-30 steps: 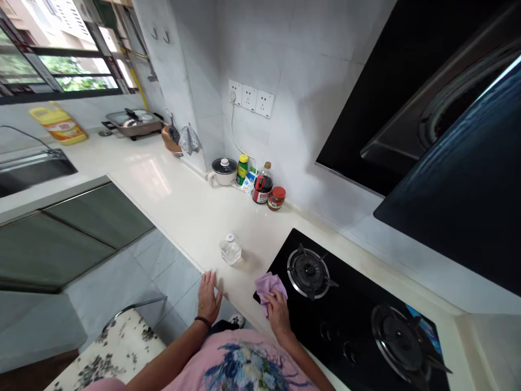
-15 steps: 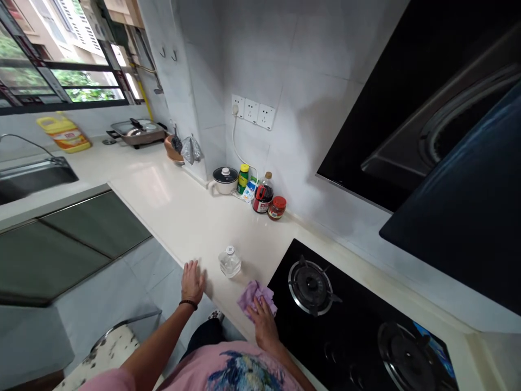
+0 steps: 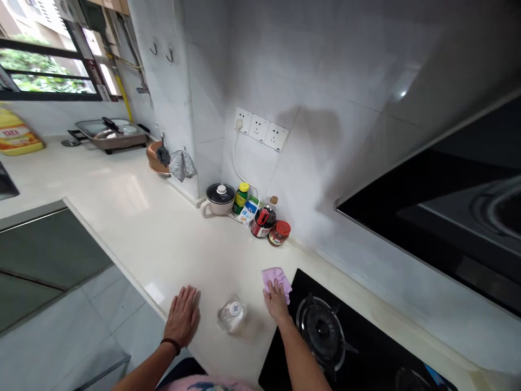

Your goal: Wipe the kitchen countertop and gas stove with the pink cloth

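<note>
My right hand (image 3: 278,302) holds a thin purple cloth (image 3: 277,276) against the white countertop, beside the back left corner of the black gas stove (image 3: 297,353). Its fingers reach over the cloth and the arm crosses the stove's left edge. Near the counter's front edge my left hand (image 3: 181,317) lies flat, fingers together and stretched out, with nothing in it. A dark beaded bracelet is on that wrist. Between my hands stands a clear bottle (image 3: 231,316) with a white cap, touched by neither hand.
Against the wall stand a small lidded pot (image 3: 220,199), a green bottle with a yellow cap (image 3: 241,197), a dark sauce bottle (image 3: 264,218) and a red-lidded jar (image 3: 279,233). A range hood (image 3: 439,206) overhangs the right. An electric pan (image 3: 112,133) sits far left.
My right hand has pushed the purple cloth away from me along the counter, toward the stove's back left corner. My left hand still rests near the front edge. The view has shifted.
</note>
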The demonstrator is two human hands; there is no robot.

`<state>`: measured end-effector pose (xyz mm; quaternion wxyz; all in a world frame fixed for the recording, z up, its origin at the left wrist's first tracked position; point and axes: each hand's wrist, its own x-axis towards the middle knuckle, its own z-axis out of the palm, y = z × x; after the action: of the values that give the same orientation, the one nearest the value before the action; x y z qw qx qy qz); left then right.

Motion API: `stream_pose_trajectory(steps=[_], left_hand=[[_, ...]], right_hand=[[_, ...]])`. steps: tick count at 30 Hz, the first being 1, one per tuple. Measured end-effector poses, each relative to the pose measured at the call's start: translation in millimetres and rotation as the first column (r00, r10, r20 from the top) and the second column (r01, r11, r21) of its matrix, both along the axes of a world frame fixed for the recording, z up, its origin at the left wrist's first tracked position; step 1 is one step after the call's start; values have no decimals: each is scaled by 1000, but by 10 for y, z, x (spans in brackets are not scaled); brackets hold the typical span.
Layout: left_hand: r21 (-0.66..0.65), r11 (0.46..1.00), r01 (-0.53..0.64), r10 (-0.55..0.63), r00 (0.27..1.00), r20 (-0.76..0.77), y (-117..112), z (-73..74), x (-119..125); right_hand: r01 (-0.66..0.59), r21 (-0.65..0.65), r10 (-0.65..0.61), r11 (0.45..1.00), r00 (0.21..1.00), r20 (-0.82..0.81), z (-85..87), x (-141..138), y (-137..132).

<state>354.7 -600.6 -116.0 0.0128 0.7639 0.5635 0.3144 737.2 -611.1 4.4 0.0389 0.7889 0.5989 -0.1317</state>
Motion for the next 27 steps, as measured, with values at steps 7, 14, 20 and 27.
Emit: stream_pose_trajectory(steps=[7,14,20,27], left_hand=[[30,1000,-8,9,1000,-27,-48,99,15],[25,999,-31,33,998,-59,-78,167,42],[15,999,-28,29,998,-60,-74,141,53],[-75,997,-9,10,1000,16,-67,157,78]], right_hand=[[-64,-54,67,996,997,49,167,753,1272],[-104,-94,111,990,991,71,215,1043,1712],[24,-70,-14,997,990,140,107,638,1295],[46,-67,-38,997,993,113,-16,8,244]])
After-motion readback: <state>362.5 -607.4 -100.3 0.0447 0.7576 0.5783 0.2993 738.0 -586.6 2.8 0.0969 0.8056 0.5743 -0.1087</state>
